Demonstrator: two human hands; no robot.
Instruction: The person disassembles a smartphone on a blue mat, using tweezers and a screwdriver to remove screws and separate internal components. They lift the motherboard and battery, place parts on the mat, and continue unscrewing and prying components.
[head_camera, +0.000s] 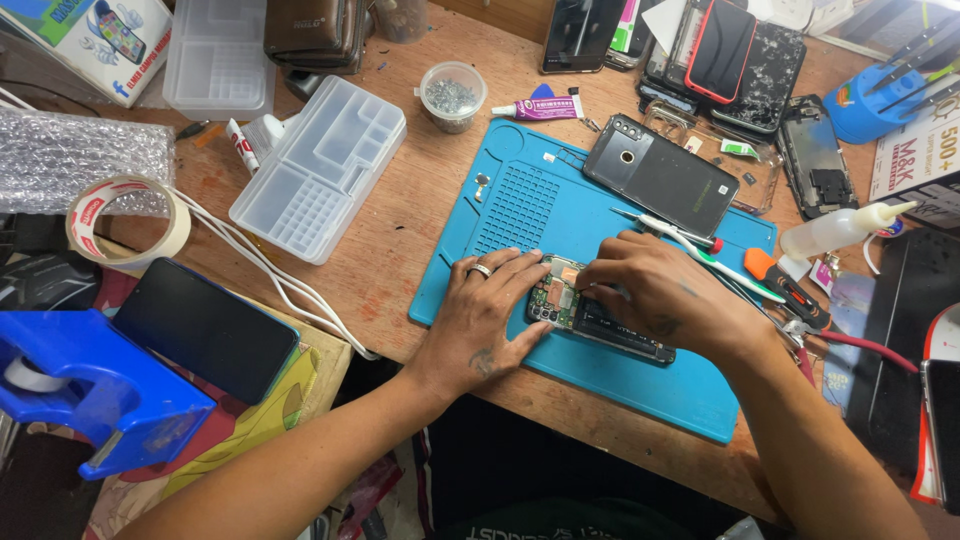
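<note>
Tabletop (420, 200) of worn brown wood carries everything we work on, and under both our hands lies the blue silicone repair mat (560, 200) with its ridged grid. Just beyond our right hand (665, 295) rests the dark grey phone back cover (665, 180), camera side up and apart from our fingers. Far off to the left of our left hand (485, 315) sit the clear plastic compartment tray (320, 165) and, nearer us, the black phone lying screen-up (205, 330).

Between our hands, on the near part of the mat, is the opened smartphone with its green circuit board exposed (590, 315). Our left hand lies spread and flat, ringed finger forward, fingertips pressing the phone's left end to steady it. Our right hand is curled over the middle of the phone, fingers bent down onto the board; whether they pinch some small part we cannot tell, since the knuckles hide the tips.

Right of our right hand lie the orange-handled screwdriver (785, 285) and thin white tweezers (700, 250), and beyond our hands stands the small round tub of screws (452, 95).

To do this well, we judge the left hand should hold the frame still while the right works lightly on the board, without prying against the green edge.
</note>
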